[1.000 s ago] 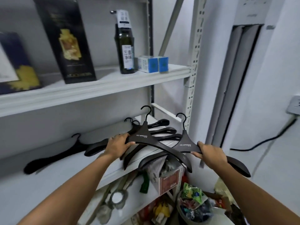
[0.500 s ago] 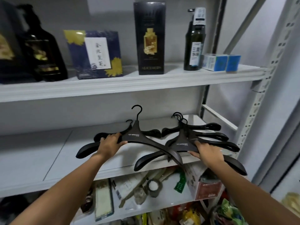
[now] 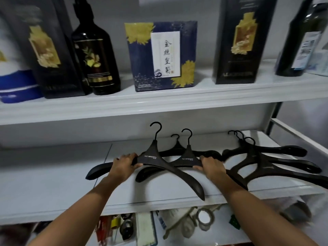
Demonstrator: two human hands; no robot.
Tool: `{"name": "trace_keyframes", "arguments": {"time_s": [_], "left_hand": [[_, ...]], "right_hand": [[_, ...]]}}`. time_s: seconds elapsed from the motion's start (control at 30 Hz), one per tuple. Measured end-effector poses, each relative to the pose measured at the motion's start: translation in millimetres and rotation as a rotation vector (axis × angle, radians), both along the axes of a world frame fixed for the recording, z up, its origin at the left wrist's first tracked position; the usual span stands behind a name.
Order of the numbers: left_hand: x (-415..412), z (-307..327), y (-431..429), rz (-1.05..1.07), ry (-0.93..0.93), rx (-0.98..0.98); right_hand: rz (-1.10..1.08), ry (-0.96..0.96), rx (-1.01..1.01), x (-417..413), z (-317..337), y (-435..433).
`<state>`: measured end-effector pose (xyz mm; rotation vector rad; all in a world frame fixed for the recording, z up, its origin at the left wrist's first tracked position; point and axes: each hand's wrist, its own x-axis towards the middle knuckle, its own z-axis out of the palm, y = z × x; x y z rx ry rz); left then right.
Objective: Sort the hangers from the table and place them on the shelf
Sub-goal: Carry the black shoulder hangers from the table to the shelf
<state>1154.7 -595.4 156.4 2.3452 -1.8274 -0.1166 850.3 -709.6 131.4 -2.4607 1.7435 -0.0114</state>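
Hangers, black, two in hand. First hanger (image 3: 154,158), white lettering at the neck: left hand (image 3: 124,165) grips its left arm, fingers curled round. Second hanger (image 3: 188,159), same lettering: right hand (image 3: 212,166) grips its right shoulder, fingers curled. The first hanger's right arm crosses over the second. Both are low over the white middle shelf (image 3: 53,176), hooks toward the back; contact with the board cannot be told. Third hanger (image 3: 177,148) lies just behind. Pile of hangers (image 3: 262,162) lies on the same shelf, right. Upper shelf (image 3: 159,103): blue box (image 3: 142,55), dark bottle (image 3: 96,55).
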Motion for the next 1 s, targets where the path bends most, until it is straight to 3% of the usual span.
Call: {"name": "trace_keyframes", "arguments": {"time_s": [0.37,0.57,1.0], "left_hand": [[34.6,-29.4,-36.1,-0.090,-0.037,0.069],[14.1,-36.5,-42.3,-0.115,-0.087,0.129],[-31.5,-60.6,-34.4,-0.068,-0.021,0.214]], "right_hand": [[-0.041,0.091,0.024,59.1,-40.5,-29.7],[-0.015,0.300,-0.029,68.5,-41.2,-39.1],[-0.011,0.275,0.039,65.8,-45.8,-40.3]]}}
